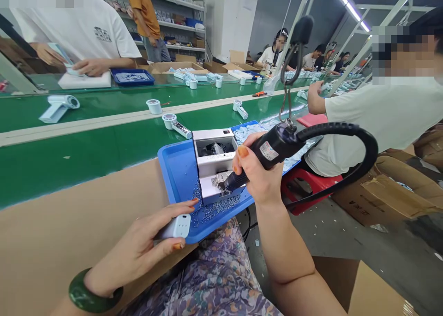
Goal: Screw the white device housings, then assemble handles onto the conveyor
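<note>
Head view. The left hand (136, 249) holds a white plastic housing (176, 227), fingers (180, 206) curled closely around it. The housing sits at the near edge of a blue tray (176, 168), which rests on a tan bench (69, 223). The right hand (258, 170) is closed around the grip of an electric screwdriver (273, 146), its fingers wrapped fully about the body. The screwdriver's tip sits at the metal rail of a screw feeder (214, 161) standing in the tray. Small screws (211, 210) lie scattered on the tray beside the feeder. A black cord (346, 134) loops from the screwdriver, and a hanger (285, 92) rises above it. Beyond lies a green conveyor (79, 157) carrying white parts (154, 106). One co-worker (384, 117) sits at right; another (86, 34) works across the conveyor.
</note>
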{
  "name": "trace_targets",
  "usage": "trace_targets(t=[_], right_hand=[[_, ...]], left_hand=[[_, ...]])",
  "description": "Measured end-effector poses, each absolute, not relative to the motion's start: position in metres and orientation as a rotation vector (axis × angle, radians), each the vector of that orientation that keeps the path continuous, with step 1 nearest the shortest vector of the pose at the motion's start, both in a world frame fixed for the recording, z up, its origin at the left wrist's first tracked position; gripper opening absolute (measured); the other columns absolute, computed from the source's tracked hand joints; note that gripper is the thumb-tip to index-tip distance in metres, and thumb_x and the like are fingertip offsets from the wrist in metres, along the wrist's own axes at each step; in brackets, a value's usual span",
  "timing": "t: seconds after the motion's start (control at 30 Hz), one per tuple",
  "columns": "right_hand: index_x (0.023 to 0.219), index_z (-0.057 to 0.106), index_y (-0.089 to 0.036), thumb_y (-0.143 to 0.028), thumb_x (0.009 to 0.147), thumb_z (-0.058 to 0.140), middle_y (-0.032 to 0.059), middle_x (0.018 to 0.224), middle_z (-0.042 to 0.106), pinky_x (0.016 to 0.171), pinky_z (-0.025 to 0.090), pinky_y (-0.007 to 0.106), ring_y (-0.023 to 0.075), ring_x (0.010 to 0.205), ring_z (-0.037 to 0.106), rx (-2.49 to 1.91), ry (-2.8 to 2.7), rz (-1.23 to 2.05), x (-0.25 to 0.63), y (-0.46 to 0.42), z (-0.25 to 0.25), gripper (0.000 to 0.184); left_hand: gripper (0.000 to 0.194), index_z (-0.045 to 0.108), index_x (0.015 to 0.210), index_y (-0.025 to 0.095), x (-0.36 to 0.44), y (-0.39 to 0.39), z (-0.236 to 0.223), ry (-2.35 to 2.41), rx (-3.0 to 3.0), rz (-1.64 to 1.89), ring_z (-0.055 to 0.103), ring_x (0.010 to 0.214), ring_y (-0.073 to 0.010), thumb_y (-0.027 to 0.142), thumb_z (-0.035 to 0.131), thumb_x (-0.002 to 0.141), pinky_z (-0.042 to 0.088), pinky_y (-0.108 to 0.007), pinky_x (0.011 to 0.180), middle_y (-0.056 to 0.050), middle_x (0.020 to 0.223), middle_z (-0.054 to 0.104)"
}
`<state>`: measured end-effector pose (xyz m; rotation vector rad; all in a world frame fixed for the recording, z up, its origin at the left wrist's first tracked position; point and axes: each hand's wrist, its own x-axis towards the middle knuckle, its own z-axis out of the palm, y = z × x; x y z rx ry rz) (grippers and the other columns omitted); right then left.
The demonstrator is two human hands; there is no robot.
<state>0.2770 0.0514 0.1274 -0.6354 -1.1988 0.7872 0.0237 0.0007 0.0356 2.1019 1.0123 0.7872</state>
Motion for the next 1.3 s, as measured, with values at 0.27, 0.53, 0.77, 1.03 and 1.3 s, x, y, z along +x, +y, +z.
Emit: trace_targets(t=[0.27, 0.53, 0.77, 1.03, 1.3], right_hand=[[0.085, 0.057, -0.021, -0.039, 0.085, 0.078, -0.0077, 0.06, 0.052, 0.05, 0.039, 0.026, 0.0088, 0.049, 0.047, -0.774, -1.223, 0.973, 0.28, 0.047, 0.119, 0.028], [0.086, 0.055, -0.024, -0.038, 0.087, 0.076, -0.009, 0.059, 0.052, 0.05, 0.041, 0.025, 0.0085, 0.047, 0.05, -0.592, -1.102, 0.802, 0.291, 0.049, 0.125, 0.025], [0.083, 0.055, -0.023, -0.036, 0.084, 0.076, -0.0081, 0.061, 0.05, 0.05, 0.042, 0.026, 0.0091, 0.05, 0.049, -0.726, -1.137, 0.793, 0.271, 0.045, 0.124, 0.024], [0.084, 0.056, -0.023, -0.033, 0.087, 0.075, -0.0074, 0.065, 0.052, 0.048, 0.041, 0.025, 0.0081, 0.049, 0.049, -0.591, -1.159, 0.687, 0.272, 0.04, 0.129, 0.022], [0.078, 0.056, -0.021, -0.02, 0.079, 0.073, -0.0084, 0.061, 0.054, 0.046, 0.042, 0.022, 0.0068, 0.047, 0.05, -0.656, -1.115, 0.766, 0.261, 0.041, 0.13, 0.017]], left_hand=[[0.043, 0.06, 0.136, 0.033, -0.005, 0.007, 0.02, 1.116, 2.226, 0.909, 0.068, 0.114, -0.027, 0.05, 0.062, 0.097, 0.057, -0.029, 0.088, -0.006, 0.124, 0.072], [0.046, 0.059, 0.141, 0.033, 0.009, 0.008, 0.029, 1.06, 2.167, 0.793, 0.064, 0.131, -0.0262, 0.048, 0.063, 0.098, 0.053, -0.032, 0.109, -0.004, 0.145, 0.064], [0.047, 0.056, 0.14, 0.035, 0.023, 0.012, 0.025, 1.074, 2.314, 0.737, 0.076, 0.106, -0.0225, 0.053, 0.062, 0.097, 0.061, -0.024, 0.082, -0.002, 0.131, 0.073], [0.039, 0.065, 0.12, 0.03, 0.019, 0.005, 0.031, 1.065, 2.236, 0.824, 0.069, 0.113, -0.0236, 0.057, 0.068, 0.093, 0.055, -0.027, 0.094, -0.004, 0.124, 0.071], [0.046, 0.061, 0.133, 0.032, 0.015, 0.006, 0.026, 1.143, 2.147, 0.768, 0.072, 0.111, -0.0217, 0.056, 0.065, 0.094, 0.056, -0.023, 0.09, 0.0, 0.128, 0.073]])
